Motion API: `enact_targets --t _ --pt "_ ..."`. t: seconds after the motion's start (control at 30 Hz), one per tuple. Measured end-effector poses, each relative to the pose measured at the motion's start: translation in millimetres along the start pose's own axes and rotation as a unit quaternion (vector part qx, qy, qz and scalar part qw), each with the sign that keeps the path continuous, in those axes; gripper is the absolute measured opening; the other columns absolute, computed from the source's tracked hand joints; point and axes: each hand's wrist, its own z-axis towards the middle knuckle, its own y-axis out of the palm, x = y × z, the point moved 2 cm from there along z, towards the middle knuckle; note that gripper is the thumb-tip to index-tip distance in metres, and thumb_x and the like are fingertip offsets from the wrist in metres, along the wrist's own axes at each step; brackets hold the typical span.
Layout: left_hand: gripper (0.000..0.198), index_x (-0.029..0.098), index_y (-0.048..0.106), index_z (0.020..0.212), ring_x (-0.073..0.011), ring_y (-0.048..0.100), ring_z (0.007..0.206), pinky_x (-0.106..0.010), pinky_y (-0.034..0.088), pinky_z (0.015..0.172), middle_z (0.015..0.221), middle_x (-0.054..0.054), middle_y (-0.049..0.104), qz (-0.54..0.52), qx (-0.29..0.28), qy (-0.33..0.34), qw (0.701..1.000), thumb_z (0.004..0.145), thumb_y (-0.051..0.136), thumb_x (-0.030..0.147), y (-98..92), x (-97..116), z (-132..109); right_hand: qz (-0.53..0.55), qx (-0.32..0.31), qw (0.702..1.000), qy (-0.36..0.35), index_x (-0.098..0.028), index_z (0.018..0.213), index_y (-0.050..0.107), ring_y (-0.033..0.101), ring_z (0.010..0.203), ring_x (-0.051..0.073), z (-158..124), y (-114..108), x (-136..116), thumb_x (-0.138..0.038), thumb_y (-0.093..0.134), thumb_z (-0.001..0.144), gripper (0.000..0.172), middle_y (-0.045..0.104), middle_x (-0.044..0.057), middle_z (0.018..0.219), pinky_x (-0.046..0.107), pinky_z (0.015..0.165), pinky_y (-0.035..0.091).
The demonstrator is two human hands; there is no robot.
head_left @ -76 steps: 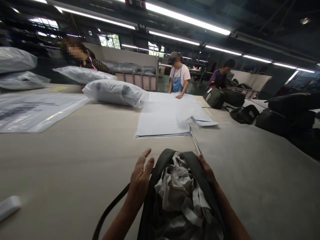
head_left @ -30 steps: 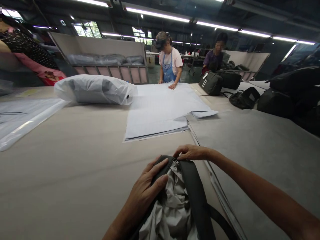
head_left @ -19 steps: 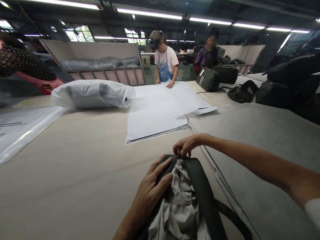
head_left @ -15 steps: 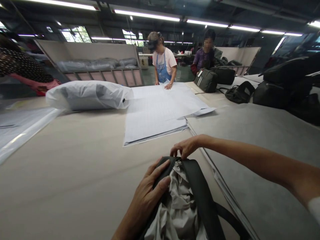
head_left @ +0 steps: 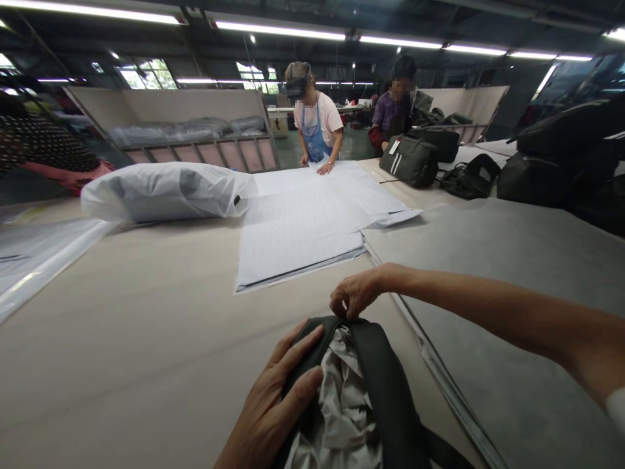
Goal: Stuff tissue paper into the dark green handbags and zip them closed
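A dark bag (head_left: 390, 384) stands open at the bottom centre, with crumpled pale paper (head_left: 344, 404) showing through its opening. Along the bag's left edge lies my left hand (head_left: 280, 391), fingers spread and thumb apart, pressed on the fabric. My right hand (head_left: 355, 294) is at the bag's far end, thumb and fingers pinched together at the top of the opening. What is between those fingertips is too small to make out, possibly part of the bag's edge. A dark strap (head_left: 446, 449) hangs at the bag's right side.
White sheets (head_left: 303, 228) lie beyond the bag, left of a grey sheet stack (head_left: 508, 280). A plastic-wrapped bundle (head_left: 166, 192) lies at left. Dark bags (head_left: 413, 159) sit at back right. A person in a blue apron (head_left: 317, 124) stands across the table; others are at both sides.
My right hand's fingers have closed into a pinch at the bag's top. The bag and my left hand sit slightly lower and further left in view. The striped bag at the back has turned.
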Motion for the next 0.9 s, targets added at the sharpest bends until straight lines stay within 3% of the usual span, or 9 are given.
enact_targets --t 0.13,0.2,0.27,0.37,0.5,0.57,0.73,0.9 --pt "0.061 0.035 0.061 0.139 -0.0322 0.043 0.144 -0.048 0.029 0.124 0.152 -0.002 0.051 -0.051 -0.024 -0.018 0.998 0.092 0.048 0.071 -16.4 2 16 -0.014 0.018 1.000 -0.003 -0.016 0.087 0.074 0.058 0.077 0.013 -8 0 -2 -0.004 0.066 0.074 0.018 0.065 -0.002 0.079 0.022 0.065 0.042" --pt "0.070 0.027 0.057 0.143 -0.0323 0.058 0.128 -0.049 0.039 0.116 0.136 -0.009 0.065 -0.096 -0.022 -0.052 0.994 0.092 0.046 0.073 -24.3 3 37 -0.030 0.033 0.999 -0.008 -0.016 0.084 0.075 0.056 0.075 0.013 -14 -1 -7 -0.003 0.065 0.073 0.019 0.064 -0.002 0.076 0.023 0.066 0.040" --pt "0.074 0.021 0.054 0.143 -0.0302 0.065 0.114 -0.045 0.045 0.106 0.120 -0.010 0.072 -0.113 -0.031 -0.080 0.990 0.090 0.048 0.072 -25.9 2 64 -0.041 0.045 0.998 -0.009 -0.016 0.083 0.077 0.053 0.072 0.012 -19 -2 -12 -0.003 0.065 0.075 0.020 0.064 -0.001 0.076 0.024 0.066 0.038" --pt "0.063 0.017 0.066 0.125 -0.0272 0.063 0.111 -0.034 0.047 0.094 0.116 -0.009 0.072 -0.102 -0.120 -0.104 0.982 0.084 0.062 0.063 -12.7 -6 106 -0.036 0.057 0.998 0.001 -0.017 0.079 0.077 0.049 0.064 0.010 -25 -5 -15 -0.004 0.067 0.076 0.016 0.061 -0.003 0.067 0.025 0.062 0.035" --pt "0.039 0.014 0.076 0.088 -0.0213 0.064 0.084 -0.027 0.048 0.076 0.090 -0.006 0.073 -0.130 -0.269 -0.103 0.949 0.072 0.074 0.050 15.1 -22 145 0.027 0.080 0.996 0.024 -0.016 0.071 0.072 0.045 0.055 0.009 -33 -8 -8 -0.011 0.069 0.075 0.007 0.052 -0.006 0.055 0.025 0.055 0.032" --pt "0.034 0.015 0.077 0.086 -0.0181 0.061 0.075 -0.025 0.048 0.072 0.083 -0.004 0.072 -0.141 -0.309 -0.104 0.935 0.069 0.077 0.045 24.6 -27 156 0.093 0.096 0.991 0.029 -0.016 0.074 0.071 0.048 0.057 0.010 -36 -4 -2 -0.019 0.070 0.074 0.003 0.055 -0.005 0.057 0.023 0.055 0.035" --pt "0.042 0.016 0.078 0.092 -0.0135 0.055 0.062 -0.024 0.044 0.061 0.073 -0.001 0.068 -0.156 -0.377 -0.124 0.905 0.062 0.081 0.044 37.2 -27 170 0.287 0.185 0.939 0.039 -0.014 0.075 0.063 0.050 0.058 0.012 -36 26 16 -0.047 0.069 0.068 0.034 0.055 -0.002 0.061 0.025 0.056 0.042" --pt "0.046 0.014 0.074 0.088 -0.0130 0.055 0.062 -0.024 0.045 0.063 0.072 -0.001 0.066 -0.167 -0.406 -0.105 0.892 0.059 0.085 0.048 44.4 -23 174 0.400 0.272 0.874 0.037 -0.014 0.077 0.059 0.044 0.061 0.009 -39 58 18 -0.059 0.071 0.070 0.047 0.050 -0.003 0.066 0.024 0.059 0.035"
